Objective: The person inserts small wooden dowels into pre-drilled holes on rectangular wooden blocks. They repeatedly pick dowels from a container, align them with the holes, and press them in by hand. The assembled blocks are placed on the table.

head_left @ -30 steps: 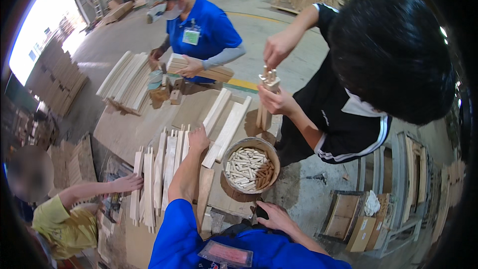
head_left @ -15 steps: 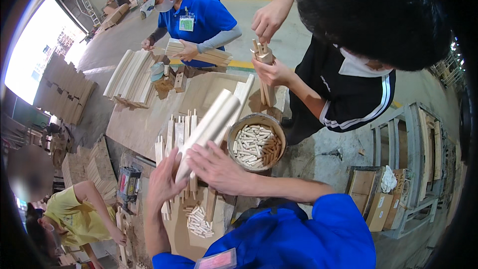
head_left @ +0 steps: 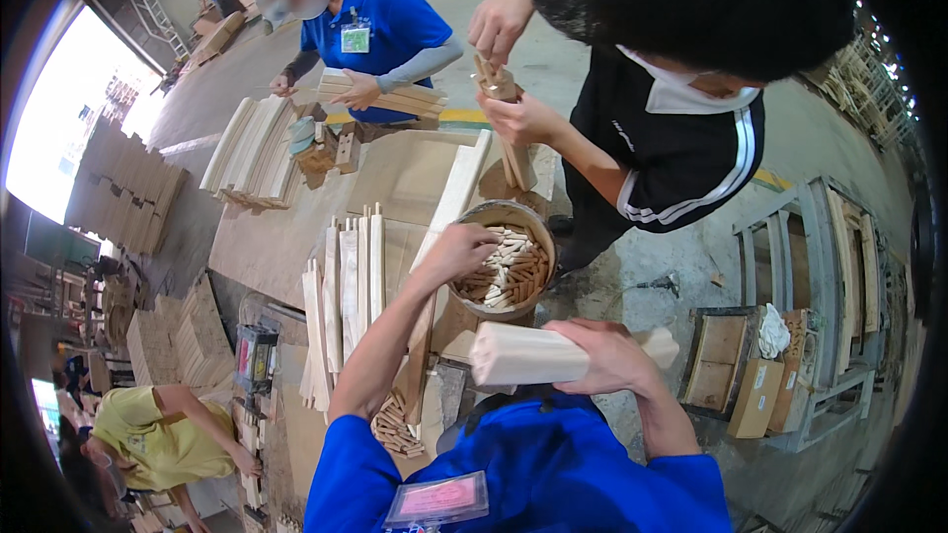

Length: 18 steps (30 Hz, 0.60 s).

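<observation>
My left hand [head_left: 462, 253] reaches over the rim of a round bucket [head_left: 545, 304] holding many short wooden dowels [head_left: 515, 262], some pale and some browner. Its fingers are bent together down at the dowels, and what they grip is hidden. In my right hand [head_left: 612, 357] is a bundle of pale wooden strips [head_left: 523, 355], lying sideways in front of my body with its end facing left. Several long wooden strips [head_left: 351, 276] lie on the table to the left. Near my left elbow is a small pile of dowels [head_left: 397, 429].
Across the table, a person in black [head_left: 681, 128] handles upright wooden pieces [head_left: 511, 128]. A person in blue [head_left: 370, 30] holds strips beside a stack [head_left: 252, 153]. At lower left is a person in yellow [head_left: 163, 434]. Boxes [head_left: 755, 397] and a metal rack [head_left: 805, 286] stand right.
Both hands were together on the upright bundle over the table. My right hand has brought it down to the right, turned sideways; my left hand has let go and moved to the bucket.
</observation>
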Motion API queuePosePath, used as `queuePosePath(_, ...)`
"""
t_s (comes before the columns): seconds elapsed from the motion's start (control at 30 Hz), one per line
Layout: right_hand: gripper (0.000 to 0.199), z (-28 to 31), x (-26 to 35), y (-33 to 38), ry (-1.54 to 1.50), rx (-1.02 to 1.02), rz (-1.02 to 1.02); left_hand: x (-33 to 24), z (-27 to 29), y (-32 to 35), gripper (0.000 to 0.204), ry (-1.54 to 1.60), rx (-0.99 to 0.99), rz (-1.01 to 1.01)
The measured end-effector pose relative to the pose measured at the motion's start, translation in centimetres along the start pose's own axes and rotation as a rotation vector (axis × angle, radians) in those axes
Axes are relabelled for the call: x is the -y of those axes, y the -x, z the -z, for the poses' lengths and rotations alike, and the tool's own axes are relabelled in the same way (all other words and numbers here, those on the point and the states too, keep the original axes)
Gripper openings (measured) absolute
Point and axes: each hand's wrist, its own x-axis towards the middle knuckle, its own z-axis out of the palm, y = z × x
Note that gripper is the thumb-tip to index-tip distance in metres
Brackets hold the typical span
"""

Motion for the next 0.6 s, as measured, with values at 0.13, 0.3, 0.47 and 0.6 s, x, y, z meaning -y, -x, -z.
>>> queuePosePath(0.13, 0.092, -1.7, -4.7, 4.4, -0.098, -0.198, -0.192, 4.1, -7.5, -5.0, 0.021, -0.434, 0.157, -0.009)
queuePosePath(0.3, 0.097, -3.1, -8.3, 6.3, -0.207, -0.305, -0.287, 3.2, -11.1, -5.4, 0.021, -0.547, 0.397, -0.034)
queuePosePath(0.47, 0.094, -4.1, -10.0, 3.1, -0.435, -0.314, -0.152, 2.8, -7.6, -3.6, 0.021, -0.432, 0.25, 0.213)
queuePosePath(0.6, 0.094, -4.7, -11.4, 0.9, -0.499, -0.237, -0.105, -0.2, -4.0, -0.3, 0.014, -0.059, -0.127, 0.001)
